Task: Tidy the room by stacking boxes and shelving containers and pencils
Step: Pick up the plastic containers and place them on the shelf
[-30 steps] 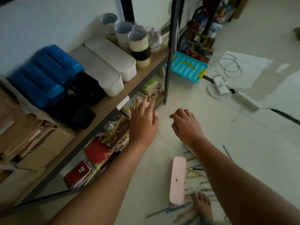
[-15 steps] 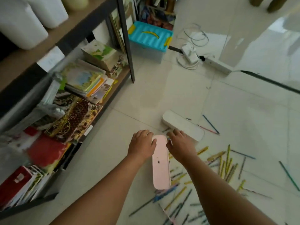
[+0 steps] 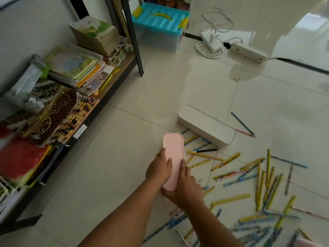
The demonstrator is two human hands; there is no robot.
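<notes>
**Tidying barely begun: one case in hand, pencils all over the floor**

Pale floor tiles (image 3: pixel 124 175) fill most of the frame. At left we see a dark shelf unit (image 3: pixel 115 79) stacked with books. At upper centre sits a turquoise-lidded bin (image 3: pixel 160 20). Right of centre a white container (image 3: pixel 206 127) lies on the floor, not yet shelved. Dozens of pencils (image 3: pixel 258 184) lie scattered at lower right. At lower centre our left hand (image 3: pixel 158 169) and right hand (image 3: pixel 185 188) grasp a pink case (image 3: pixel 173 157) from either side. We judge most work remains.
</notes>
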